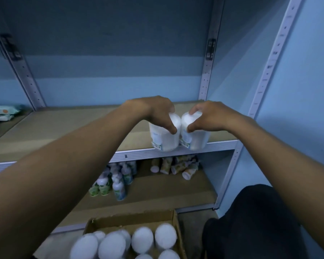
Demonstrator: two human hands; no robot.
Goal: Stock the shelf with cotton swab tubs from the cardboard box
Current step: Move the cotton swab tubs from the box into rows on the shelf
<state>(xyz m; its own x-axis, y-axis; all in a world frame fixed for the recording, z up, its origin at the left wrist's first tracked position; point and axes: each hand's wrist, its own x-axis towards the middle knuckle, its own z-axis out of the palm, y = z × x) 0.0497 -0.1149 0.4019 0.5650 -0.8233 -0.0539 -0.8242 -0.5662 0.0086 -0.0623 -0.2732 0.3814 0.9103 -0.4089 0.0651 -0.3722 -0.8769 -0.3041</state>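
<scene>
My left hand grips the lid of a clear cotton swab tub from above. My right hand holds a second tub the same way. Both tubs are side by side, touching, at the front right edge of the brown shelf board, tilted slightly toward me. Whether they rest on the board I cannot tell. Below me the cardboard box stands open with several more white-lidded tubs upright inside.
The lower shelf carries a cluster of small bottles and several tipped tubes. Flat packets lie on the neighbouring shelf at left. Metal uprights frame the bay. A dark-clothed knee is at lower right.
</scene>
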